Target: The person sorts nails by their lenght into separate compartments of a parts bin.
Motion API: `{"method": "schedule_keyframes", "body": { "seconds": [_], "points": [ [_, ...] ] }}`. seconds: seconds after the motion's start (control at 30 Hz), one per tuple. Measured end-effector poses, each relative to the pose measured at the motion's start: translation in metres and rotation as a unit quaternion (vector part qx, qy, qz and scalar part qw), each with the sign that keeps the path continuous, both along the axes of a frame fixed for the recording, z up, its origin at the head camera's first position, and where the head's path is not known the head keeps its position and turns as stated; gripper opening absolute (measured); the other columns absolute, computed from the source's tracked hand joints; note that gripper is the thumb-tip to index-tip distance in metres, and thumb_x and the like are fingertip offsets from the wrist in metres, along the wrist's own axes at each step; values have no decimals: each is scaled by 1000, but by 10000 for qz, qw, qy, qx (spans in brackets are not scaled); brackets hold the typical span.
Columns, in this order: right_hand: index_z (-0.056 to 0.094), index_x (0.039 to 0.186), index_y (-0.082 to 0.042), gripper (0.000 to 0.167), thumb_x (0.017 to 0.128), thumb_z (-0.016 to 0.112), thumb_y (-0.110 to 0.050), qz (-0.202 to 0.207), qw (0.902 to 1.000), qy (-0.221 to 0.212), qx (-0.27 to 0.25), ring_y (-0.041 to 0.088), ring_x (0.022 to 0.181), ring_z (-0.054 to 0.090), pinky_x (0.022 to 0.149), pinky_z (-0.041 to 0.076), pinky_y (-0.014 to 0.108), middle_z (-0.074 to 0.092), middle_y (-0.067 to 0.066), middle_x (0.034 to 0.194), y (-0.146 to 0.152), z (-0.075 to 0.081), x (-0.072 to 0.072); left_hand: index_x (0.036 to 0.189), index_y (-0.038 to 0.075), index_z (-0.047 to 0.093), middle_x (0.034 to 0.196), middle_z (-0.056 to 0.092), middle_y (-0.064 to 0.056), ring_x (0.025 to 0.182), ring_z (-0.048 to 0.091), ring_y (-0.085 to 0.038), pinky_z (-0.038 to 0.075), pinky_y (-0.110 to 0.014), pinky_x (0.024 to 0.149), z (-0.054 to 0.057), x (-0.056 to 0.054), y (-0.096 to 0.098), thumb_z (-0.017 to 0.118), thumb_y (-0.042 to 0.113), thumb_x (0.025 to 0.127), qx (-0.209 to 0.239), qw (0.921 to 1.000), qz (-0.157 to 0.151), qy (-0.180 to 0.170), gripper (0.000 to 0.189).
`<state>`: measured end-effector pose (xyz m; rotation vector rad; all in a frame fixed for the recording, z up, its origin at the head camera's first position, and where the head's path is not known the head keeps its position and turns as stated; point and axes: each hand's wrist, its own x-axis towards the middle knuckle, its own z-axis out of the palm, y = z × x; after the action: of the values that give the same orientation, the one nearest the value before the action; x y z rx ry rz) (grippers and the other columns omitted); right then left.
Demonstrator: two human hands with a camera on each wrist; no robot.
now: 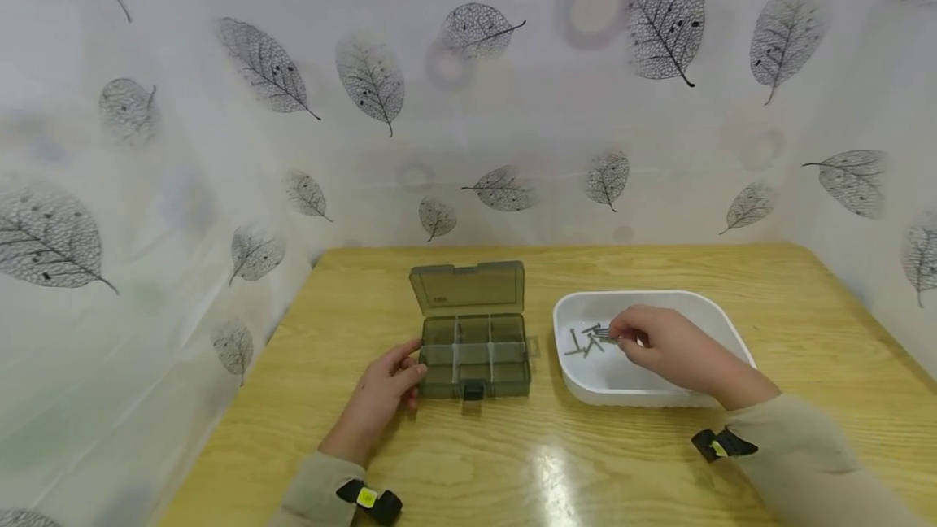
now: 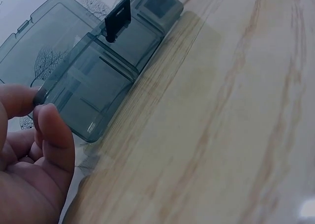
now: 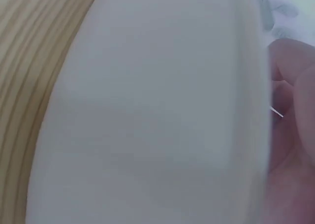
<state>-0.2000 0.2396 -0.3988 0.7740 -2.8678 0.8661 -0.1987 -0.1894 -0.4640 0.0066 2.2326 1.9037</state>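
A translucent grey-green compartment box [image 1: 439,389] stands on the table with its lid [image 1: 468,289] raised at the back; its compartments look bare. My left hand [image 1: 381,385] pinches the box's left wall between thumb and fingers, which the left wrist view shows close up at the corner. To the right is a white tray [image 1: 637,398] with several loose screws [image 1: 575,341] lying in its left part. Inside it, my right hand [image 1: 669,348] curls its fingers and thumb around a few screws [image 1: 604,333]. The tray's side hides much of that hand in the right wrist view.
The wooden table [image 1: 351,299] carries both containers, with a gap between box and tray. A leaf-patterned sheet [image 1: 542,128] hangs behind the table and along its sides. The box's front latch [image 1: 472,390] hangs down.
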Motion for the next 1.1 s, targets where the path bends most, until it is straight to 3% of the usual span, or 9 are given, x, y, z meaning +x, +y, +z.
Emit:
{"method": "schedule_keyframes", "body": {
  "seconds": [0.13,0.3,0.63,0.87,1.1],
  "points": [
    [73,105,-17,16,97,63,-7,244,9995,-74,-209,6,72,49,62,45,26,57,-13,83,-26,2,2,151,9,47,103,53,-12,71,55,-21,54,-31,59,1,0,0,62,10,101,-73,10000,11,-50,52],
    [73,106,-19,15,98,63,-12,518,9986,94,-14,4,69,48,62,45,26,54,-16,80,-61,0,-1,151,11,47,103,54,-13,71,56,-21,54,-31,59,3,1,-1,62,11,102,-102,9999,10,-47,52],
    [74,108,-12,14,96,67,-14,379,9989,223,173,5,66,48,62,45,27,55,-15,77,-111,-3,-8,151,12,48,104,52,-13,71,56,-22,55,-32,60,-1,1,-2,62,13,102,-31,10000,-47,-5,51],
    [73,116,-13,22,96,71,-22,310,9992,108,238,5,74,53,70,49,30,59,-16,84,-120,-1,-8,151,10,47,103,52,-13,70,57,-21,55,-32,60,-1,1,-2,62,13,102,-70,9999,-76,50,51],
    [72,120,-13,26,96,70,-21,319,9994,-53,92,13,78,54,69,46,33,55,-13,86,-105,-1,-7,151,10,47,102,53,-12,70,56,-22,54,-32,59,2,2,0,63,13,101,-36,10000,-51,38,52]
  ]
}}
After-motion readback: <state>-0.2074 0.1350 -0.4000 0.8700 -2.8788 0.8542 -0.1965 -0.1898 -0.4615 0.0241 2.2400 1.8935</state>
